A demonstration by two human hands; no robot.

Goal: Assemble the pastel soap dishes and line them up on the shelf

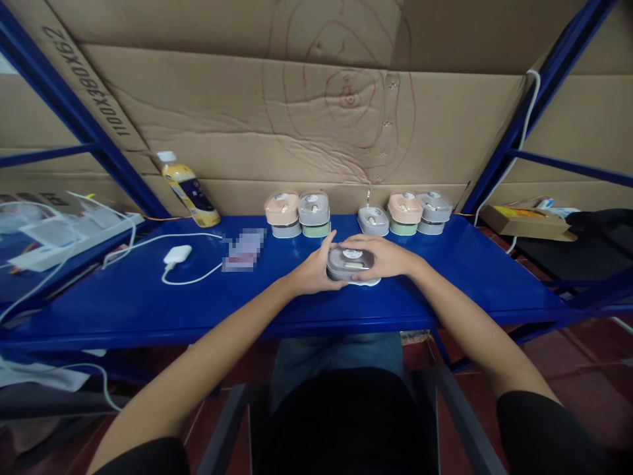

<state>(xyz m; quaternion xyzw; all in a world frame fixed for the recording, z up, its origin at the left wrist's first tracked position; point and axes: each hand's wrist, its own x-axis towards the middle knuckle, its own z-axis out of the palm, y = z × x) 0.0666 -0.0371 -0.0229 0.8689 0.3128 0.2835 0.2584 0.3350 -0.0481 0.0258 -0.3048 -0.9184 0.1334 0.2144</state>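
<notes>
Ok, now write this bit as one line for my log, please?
left hand: at side of grey lidded container | right hand: over its top | surface: blue metal shelf | behind: row of lidded containers

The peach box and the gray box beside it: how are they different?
The peach box has a peach lid; the gray box, a gray lid. The peach box's base is pale gray; the gray box's is green. Both have a round white mark on top.

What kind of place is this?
It looks like a simple workroom or storeroom, though I can't be sure. A blue metal shelf serves as a desk, brown cardboard lines the back, and small plastic boxes stand in a row.
</notes>
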